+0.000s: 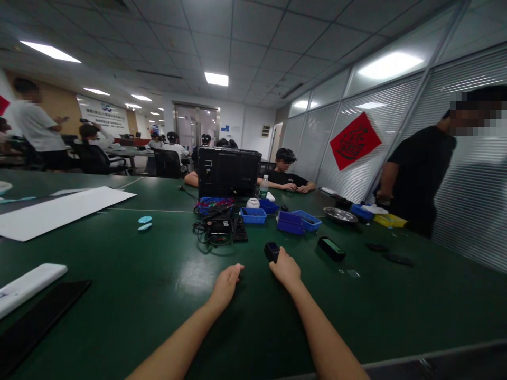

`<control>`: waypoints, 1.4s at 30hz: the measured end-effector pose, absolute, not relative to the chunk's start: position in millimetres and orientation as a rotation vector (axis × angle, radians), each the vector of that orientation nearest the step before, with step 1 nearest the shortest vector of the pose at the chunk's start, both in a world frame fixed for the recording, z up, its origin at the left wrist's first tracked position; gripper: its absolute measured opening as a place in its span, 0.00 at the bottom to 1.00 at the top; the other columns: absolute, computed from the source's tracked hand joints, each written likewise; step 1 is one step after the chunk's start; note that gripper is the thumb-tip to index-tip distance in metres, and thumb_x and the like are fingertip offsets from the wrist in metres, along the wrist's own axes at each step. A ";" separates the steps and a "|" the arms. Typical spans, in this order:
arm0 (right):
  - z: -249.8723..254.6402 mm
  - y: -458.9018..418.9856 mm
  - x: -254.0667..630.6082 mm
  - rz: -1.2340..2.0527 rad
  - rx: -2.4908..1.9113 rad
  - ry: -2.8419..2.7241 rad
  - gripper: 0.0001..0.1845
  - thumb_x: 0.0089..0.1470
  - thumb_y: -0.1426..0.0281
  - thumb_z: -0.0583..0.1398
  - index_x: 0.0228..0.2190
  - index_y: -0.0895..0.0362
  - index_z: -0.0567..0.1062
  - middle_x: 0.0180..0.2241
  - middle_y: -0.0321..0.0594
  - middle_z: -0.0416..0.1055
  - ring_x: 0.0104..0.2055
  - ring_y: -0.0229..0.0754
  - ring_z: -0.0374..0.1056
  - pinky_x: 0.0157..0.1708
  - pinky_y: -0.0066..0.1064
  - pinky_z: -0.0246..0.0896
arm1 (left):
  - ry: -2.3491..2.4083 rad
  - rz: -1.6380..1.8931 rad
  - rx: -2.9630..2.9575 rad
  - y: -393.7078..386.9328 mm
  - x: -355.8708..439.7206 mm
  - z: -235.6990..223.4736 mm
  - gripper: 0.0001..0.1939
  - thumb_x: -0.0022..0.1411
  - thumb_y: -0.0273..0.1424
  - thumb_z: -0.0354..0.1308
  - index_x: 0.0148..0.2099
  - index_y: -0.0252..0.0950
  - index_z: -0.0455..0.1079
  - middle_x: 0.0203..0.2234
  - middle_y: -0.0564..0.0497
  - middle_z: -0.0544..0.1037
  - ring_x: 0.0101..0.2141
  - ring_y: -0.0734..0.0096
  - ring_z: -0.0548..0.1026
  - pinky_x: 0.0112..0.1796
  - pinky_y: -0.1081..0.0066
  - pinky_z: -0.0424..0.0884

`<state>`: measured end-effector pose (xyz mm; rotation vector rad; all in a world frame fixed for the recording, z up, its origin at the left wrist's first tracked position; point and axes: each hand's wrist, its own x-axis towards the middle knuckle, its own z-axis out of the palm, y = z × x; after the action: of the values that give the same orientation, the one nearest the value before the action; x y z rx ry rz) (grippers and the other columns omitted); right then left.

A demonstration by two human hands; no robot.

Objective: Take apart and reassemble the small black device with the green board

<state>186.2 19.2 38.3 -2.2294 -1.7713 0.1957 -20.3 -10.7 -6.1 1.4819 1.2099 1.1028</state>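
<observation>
My right hand [287,270] is closed around a small black box-shaped device [271,251] with a dark screen-like face, above the green tabletop. To its left, my left hand [227,285] has its fingers curled together, and a bit of something dark shows at the fingertips, too small to make out. The two hands are apart. Right of them lies a black case with a green panel [331,248]. Beyond my left hand sits a black boxed unit with tangled cables [217,226].
Blue bins [253,215], a white ball [252,202] and a water bottle [264,186] stand before a black monitor back [228,171]. A metal dish [339,214] and yellow tray [390,220] lie at right; a white panel [67,211] at left. A person [415,163] stands at right.
</observation>
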 end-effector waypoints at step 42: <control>17.7 24.7 157.1 1.706 -1.128 -0.471 0.18 0.58 0.64 0.42 0.36 0.63 0.65 0.20 0.46 0.70 0.19 0.40 0.67 0.15 0.27 0.61 | 1.481 0.872 1.944 -7.7 8.8 11.5 0.26 0.55 0.40 0.50 0.57 0.46 0.56 0.36 0.53 0.69 0.32 0.76 0.69 0.34 0.76 0.64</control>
<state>157.1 24.7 17.7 -1.1277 -0.4710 1.7064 8.8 -7.7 11.5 1.9439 1.4814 0.8723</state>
